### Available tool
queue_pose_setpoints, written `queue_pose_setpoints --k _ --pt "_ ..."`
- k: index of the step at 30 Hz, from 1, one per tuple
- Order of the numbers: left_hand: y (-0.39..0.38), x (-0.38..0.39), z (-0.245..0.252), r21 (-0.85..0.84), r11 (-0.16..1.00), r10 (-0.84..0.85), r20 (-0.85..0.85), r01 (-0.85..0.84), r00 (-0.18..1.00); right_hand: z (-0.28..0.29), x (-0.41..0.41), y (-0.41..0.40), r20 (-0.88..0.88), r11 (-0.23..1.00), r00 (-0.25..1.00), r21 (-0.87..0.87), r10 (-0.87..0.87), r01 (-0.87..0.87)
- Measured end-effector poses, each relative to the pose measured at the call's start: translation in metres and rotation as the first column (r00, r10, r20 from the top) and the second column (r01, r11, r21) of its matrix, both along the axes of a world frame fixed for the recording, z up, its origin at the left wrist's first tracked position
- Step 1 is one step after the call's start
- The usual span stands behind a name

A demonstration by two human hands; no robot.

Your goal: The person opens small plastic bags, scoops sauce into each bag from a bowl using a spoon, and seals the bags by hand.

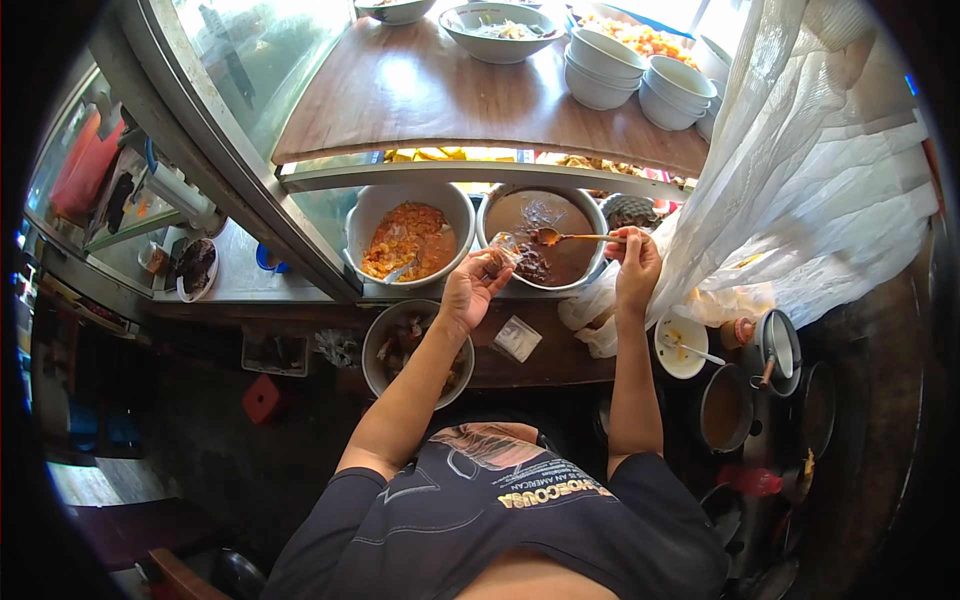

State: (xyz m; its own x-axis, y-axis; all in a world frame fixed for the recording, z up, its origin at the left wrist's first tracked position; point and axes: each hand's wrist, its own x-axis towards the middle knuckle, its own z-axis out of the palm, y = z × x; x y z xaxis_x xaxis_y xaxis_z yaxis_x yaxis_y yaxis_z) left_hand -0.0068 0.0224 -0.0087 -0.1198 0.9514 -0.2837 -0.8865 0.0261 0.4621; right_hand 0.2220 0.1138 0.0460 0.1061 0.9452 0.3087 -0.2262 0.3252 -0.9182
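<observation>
My left hand (472,289) holds a small clear plastic bag (504,251) by its mouth, over the near left rim of a pot of brown sauce (577,214). My right hand (637,264) grips the handle of a wooden spoon (549,237), whose bowl carries something reddish-brown above that sauce, close to the bag. To the left is a white pot of orange-red stew (409,240) with a metal spoon in it. Below my left hand, a stack of small plastic bags (517,339) lies on the wooden ledge, beside a metal pot (375,358) partly hidden by my left forearm.
A wooden shelf (450,97) above the pots holds stacked white bowls (600,79) and a bowl of noodles (499,34). A sheer white curtain (739,142) hangs at the right. A white bowl with a spoon (670,356) and several pans stand lower right. Glass panels with metal frames rise at the left.
</observation>
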Motion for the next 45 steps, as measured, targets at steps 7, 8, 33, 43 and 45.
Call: queue_pose_setpoints --k 7,8,33,43,45 --pt "0.003 0.007 0.005 -0.011 1.000 -0.021 0.048 0.021 0.999 0.028 -0.016 -0.015 -0.035 0.998 0.997 0.017 0.069 -0.069" --pt "0.003 0.009 0.005 -0.003 0.999 -0.035 0.063 0.036 0.997 0.033 -0.020 -0.020 0.014 0.995 0.997 0.063 0.077 -0.078" --pt "0.014 0.008 0.003 0.112 0.993 -0.067 0.184 0.046 0.981 0.028 -0.014 -0.028 0.631 0.965 0.774 0.235 -0.064 -0.112" --pt "0.016 0.015 0.011 0.156 0.977 -0.170 0.151 0.147 0.974 0.014 -0.060 0.009 0.622 0.911 0.675 -0.179 0.398 -0.372" --pt "0.018 0.015 0.007 0.179 0.969 -0.192 0.128 0.168 0.973 0.009 -0.063 0.013 0.636 0.903 0.644 -0.257 0.426 -0.344"
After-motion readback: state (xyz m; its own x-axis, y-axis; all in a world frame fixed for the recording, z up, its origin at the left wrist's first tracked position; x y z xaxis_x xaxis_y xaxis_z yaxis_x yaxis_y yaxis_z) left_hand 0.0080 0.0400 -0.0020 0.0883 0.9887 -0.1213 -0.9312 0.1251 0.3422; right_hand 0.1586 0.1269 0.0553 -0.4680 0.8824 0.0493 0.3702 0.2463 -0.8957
